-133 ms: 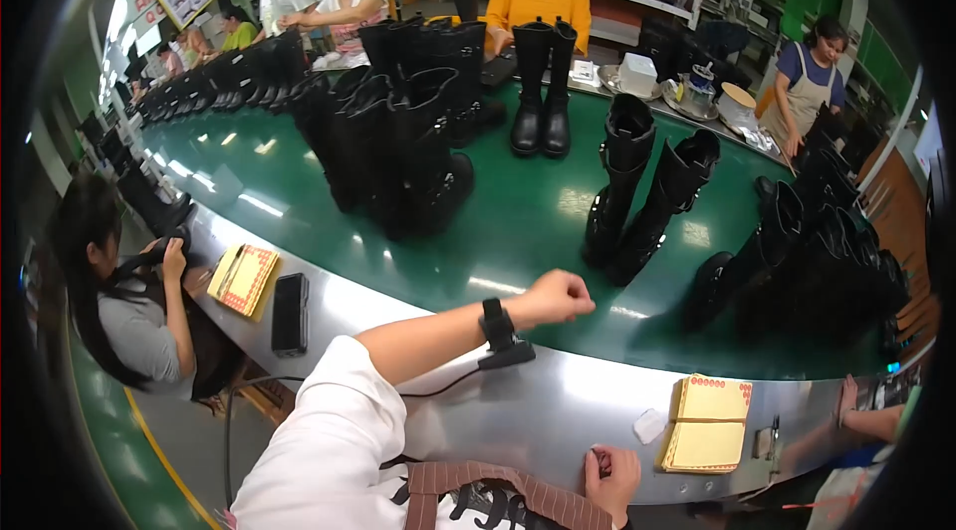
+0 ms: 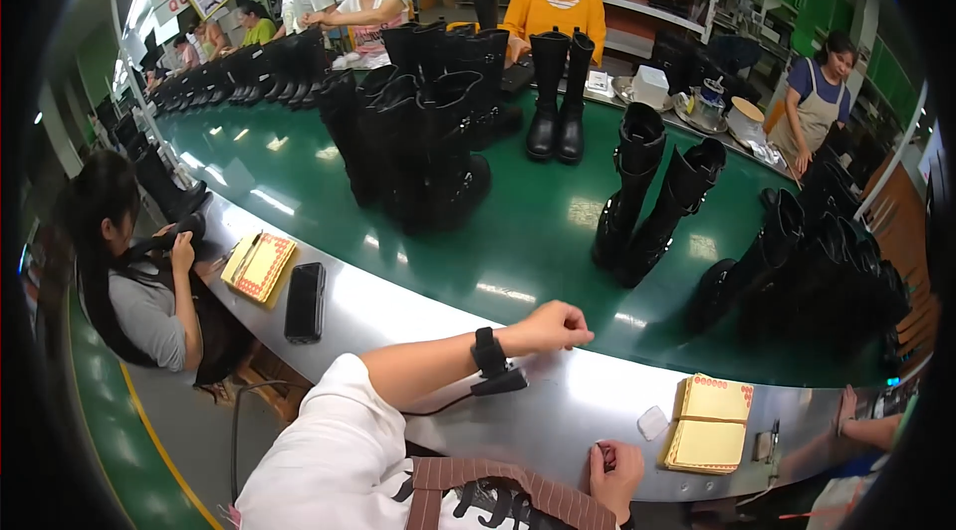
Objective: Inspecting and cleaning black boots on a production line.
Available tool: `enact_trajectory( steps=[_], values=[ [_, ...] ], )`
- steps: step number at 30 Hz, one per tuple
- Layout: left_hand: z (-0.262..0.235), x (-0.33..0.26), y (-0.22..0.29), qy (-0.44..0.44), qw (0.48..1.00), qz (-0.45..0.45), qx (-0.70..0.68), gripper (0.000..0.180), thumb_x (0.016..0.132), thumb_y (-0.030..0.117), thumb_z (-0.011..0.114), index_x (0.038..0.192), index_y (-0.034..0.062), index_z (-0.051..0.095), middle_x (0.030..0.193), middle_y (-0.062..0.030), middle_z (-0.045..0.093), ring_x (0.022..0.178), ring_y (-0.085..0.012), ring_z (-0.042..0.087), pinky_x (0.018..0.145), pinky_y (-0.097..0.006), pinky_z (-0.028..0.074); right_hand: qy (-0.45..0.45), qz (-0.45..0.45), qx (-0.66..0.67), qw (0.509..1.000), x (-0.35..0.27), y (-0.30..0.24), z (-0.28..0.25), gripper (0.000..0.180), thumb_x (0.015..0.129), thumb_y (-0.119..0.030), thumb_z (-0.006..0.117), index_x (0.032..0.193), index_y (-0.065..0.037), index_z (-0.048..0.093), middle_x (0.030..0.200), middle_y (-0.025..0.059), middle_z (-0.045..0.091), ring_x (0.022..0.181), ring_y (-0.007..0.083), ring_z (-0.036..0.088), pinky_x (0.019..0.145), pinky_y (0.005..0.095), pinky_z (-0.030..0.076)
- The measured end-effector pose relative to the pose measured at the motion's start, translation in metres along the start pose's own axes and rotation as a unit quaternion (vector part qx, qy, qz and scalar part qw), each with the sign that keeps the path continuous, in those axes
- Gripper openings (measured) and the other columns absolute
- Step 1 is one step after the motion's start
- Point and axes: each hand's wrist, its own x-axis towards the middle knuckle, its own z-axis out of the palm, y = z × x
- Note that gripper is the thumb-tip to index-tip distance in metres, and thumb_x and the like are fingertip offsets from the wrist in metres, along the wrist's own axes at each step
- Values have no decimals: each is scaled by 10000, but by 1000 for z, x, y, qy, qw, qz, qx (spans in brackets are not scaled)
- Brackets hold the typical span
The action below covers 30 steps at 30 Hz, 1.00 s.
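My left hand (image 2: 546, 328), with a black band on its wrist, hovers where the steel edge meets the green belt. Its fingers are curled in, and I see nothing in them. My right hand (image 2: 615, 475) rests low at the near side of the steel edge, fingers curled around a small dark thing I cannot make out. Beyond my left hand stands a pair of tall black boots with buckles (image 2: 637, 196) on the green belt (image 2: 518, 231). A small white pad (image 2: 652, 423) lies just past my right hand.
A yellow notepad (image 2: 709, 425) lies right of the pad; another notepad (image 2: 261, 266) and a black phone (image 2: 305, 303) lie at left. Black boots cluster centre-left (image 2: 408, 141) and at right (image 2: 822, 266). A plain pair (image 2: 555, 97) stands farther back. Co-workers sit or stand around the belt.
My left hand has come slightly down, toward the steel edge. The whole view has shifted a little; my right hand stays in about the same place.
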Motion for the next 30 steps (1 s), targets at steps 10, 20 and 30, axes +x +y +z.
enact_trajectory(
  steps=[10, 20, 30],
  values=[
    [-75, -74, -14, 301, 945, 39, 119, 230, 863, 223, 702, 873, -5, 677, 749, -35, 657, 687, -103, 593, 644, -254, 487, -3, -12, 2, 1000, -2, -2, -3, 102, 784, -96, 708, 827, -57, 626, 668, 56, 513, 663, 253, 498, 624, 386, 387],
    [-221, -57, 40, 642, 724, -3, 252, 846, 652, 661, 756, 1361, 258, 526, 1490, -406, 120, 1393, -514, 170, 1128, -542, 206, 6, 3, -10, 1000, -2, 0, -4, 107, 769, -96, 719, 802, -69, 620, 650, 47, 499, 651, 244, 493, 616, 382, 382],
    [-267, -26, 76, 640, 718, 21, 273, 525, 834, 550, 628, 794, 29, 681, 817, -207, 649, 798, -399, 639, 735, -460, 498, 14, 10, 9, 1000, 1, -3, -7, 106, 768, -92, 727, 791, -60, 628, 652, 55, 514, 637, 247, 498, 609, 379, 387]
  ],
)
